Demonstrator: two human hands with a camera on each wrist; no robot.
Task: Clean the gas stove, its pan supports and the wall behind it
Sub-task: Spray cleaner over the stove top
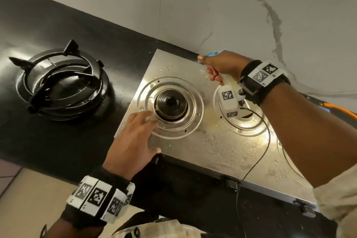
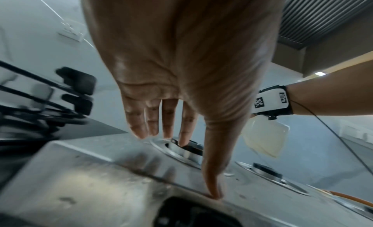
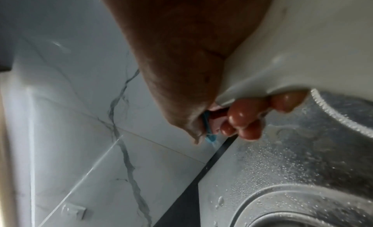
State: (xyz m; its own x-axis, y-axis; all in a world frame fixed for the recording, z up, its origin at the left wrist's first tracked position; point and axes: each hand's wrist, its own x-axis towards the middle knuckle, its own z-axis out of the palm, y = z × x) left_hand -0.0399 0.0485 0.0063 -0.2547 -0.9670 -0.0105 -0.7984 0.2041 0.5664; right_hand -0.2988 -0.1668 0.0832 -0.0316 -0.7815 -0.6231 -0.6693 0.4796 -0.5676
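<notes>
Right hand (image 1: 222,65) curled around spray bottle (image 3: 302,39), fingers (image 3: 250,117) on trigger. Left hand (image 1: 133,141) spread flat, holding nothing, on wet gas stove (image 1: 212,145). Behind, marble wall (image 1: 193,6). Left of it, pan supports (image 1: 63,85) stacked on tabletop (image 1: 58,141).

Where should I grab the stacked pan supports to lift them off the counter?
Grip the top ring of the pan supports from above, between two prongs. The rings lie flat on the black counter, the prongs stick up, and the stack looks loosely nested.

Wet, shiny steel stove top (image 1: 202,147); glossy marble-look wall (image 1: 193,6).
</notes>
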